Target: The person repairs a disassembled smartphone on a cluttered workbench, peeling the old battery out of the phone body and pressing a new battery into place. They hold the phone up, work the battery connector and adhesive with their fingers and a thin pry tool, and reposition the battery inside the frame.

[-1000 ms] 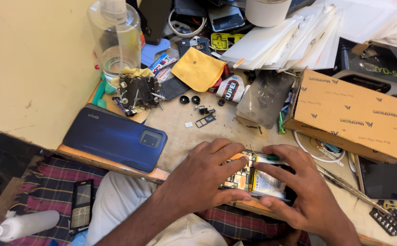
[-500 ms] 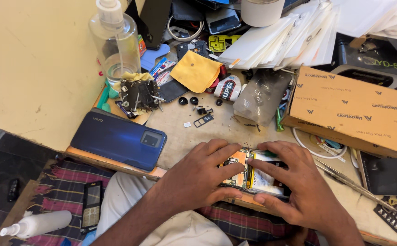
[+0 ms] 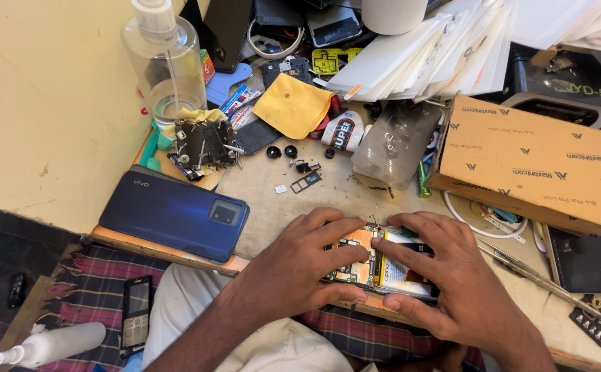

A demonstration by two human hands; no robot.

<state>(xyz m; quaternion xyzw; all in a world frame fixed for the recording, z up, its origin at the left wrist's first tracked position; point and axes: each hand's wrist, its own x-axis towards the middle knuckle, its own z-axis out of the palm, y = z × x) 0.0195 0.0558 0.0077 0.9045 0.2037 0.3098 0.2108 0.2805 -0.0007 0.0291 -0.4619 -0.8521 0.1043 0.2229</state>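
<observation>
Both hands met at the lower centre of the frame over an opened phone [image 3: 383,265] that lay flat on the bench [image 3: 273,200], close to its near edge. The left hand [image 3: 297,265] curled over the phone's left end, fingers spread across the top and thumb tucked under the near side. The right hand [image 3: 452,282] clamped the right end the same way, fingers on top and thumb along the near edge. Pinned from both ends like this, the phone seemed braced against sliding while the fingertips pressed on its insides.

The phone had no back cover. Between the fingers showed a green circuit board with small metal parts, an orange patch, and a pale battery with dark print. Much of it was hidden under the hands.

A blue back cover [image 3: 173,213], glossy with a dark camera window, lay to the left of the frame, well apart from the hands, probably set aside to keep it out of the way. Above the phone, mid-bench, sat small loose parts: a tray [image 3: 306,182] for a card and a few dark round caps [image 3: 282,151], kept near yet clear of the work. Farther back were a yellow cloth [image 3: 293,103], a clear pump bottle [image 3: 164,65] at upper left, and a brown cardboard box [image 3: 542,165] at right. Tweezers [image 3: 528,272] lay just right of the right hand.
</observation>
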